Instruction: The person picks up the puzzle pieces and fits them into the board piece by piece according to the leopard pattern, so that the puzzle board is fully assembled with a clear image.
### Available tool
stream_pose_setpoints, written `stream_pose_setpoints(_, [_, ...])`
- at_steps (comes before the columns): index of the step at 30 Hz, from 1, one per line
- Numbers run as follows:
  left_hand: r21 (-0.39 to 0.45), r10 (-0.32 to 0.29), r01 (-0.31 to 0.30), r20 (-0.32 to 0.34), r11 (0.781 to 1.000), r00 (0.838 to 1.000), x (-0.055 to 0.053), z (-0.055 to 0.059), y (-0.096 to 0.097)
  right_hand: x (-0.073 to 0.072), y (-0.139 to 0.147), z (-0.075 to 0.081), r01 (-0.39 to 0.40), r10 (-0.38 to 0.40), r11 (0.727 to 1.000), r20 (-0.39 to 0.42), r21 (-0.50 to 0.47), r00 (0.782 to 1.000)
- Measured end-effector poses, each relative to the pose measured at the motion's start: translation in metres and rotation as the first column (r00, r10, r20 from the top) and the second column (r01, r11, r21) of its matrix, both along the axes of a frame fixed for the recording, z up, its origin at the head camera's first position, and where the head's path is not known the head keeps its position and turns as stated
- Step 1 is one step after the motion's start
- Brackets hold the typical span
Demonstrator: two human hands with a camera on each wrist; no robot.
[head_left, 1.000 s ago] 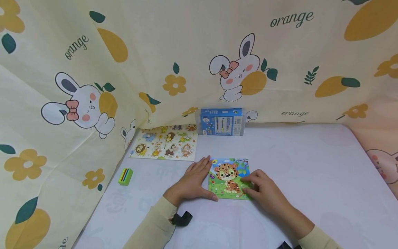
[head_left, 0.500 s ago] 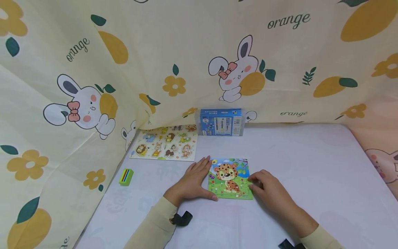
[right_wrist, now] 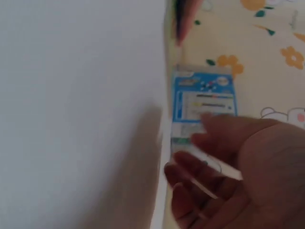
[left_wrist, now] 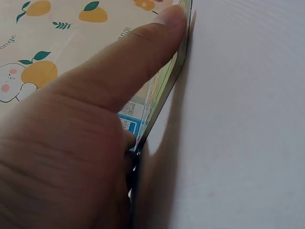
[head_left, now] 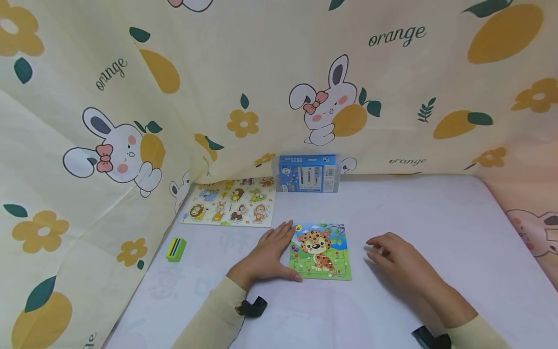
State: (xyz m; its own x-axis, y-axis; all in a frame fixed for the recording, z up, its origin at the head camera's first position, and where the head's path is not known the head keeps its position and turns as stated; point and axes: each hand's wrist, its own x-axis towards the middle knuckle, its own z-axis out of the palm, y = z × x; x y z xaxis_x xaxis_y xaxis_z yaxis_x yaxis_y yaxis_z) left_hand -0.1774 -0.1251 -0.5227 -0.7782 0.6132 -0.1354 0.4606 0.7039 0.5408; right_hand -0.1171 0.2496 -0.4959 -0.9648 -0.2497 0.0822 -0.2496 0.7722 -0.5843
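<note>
A square leopard picture puzzle [head_left: 321, 254] lies flat on the table, its pieces all sitting level in the frame. My left hand [head_left: 267, 258] rests along its left side, fingers stretched out toward the top left corner and thumb by the bottom left corner. In the left wrist view the thumb [left_wrist: 143, 52] lies straight along the board's edge. To the right of the puzzle, apart from it, my right hand [head_left: 403, 259] hovers with loosely bent fingers. Nothing shows between those fingers in the right wrist view, where the hand [right_wrist: 233, 162] is blurred.
Behind the left hand lies an animal picture board [head_left: 228, 206]. A blue box in clear packaging [head_left: 307, 173] stands against the printed cloth backdrop [head_left: 261, 63]. Near the table's left edge sits a small green block with coloured stripes [head_left: 176, 249].
My right hand has left the puzzle's lower right part and moved off to the right. The left hand keeps its place. The head view has tilted slightly.
</note>
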Motion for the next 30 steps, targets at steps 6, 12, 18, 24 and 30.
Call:
stream_pose_setpoints(6, [0.048,0.001,-0.001,0.009,0.999,1.000,0.000,-0.002,-0.002,-0.002,0.010,0.013,-0.020,0.022,0.998,-0.039,0.063,0.999])
stream_pose_setpoints(12, [0.062,-0.037,0.035,0.035,0.997,0.999,-0.001,0.008,0.000,-0.001,0.020,0.029,-0.034,0.042,0.992,-0.068,0.121,0.997])
stream_pose_setpoints(18, [-0.072,-0.064,0.059,-0.067,0.996,0.996,-0.003,0.035,-0.007,-0.004,0.029,0.051,-0.051,0.081,0.971,-0.123,0.232,0.989])
stream_pose_setpoints(24, [-0.146,-0.088,0.060,-0.194,0.988,0.977,-0.007,0.072,-0.017,-0.007,0.035,0.078,-0.039,0.081,0.910,-0.085,0.412,0.993])
stream_pose_setpoints(30, [-0.214,-0.041,-0.018,-0.270,0.977,0.962,-0.001,0.098,-0.018,-0.006,0.031,0.097,-0.042,0.049,0.883,-0.002,0.468,0.999])
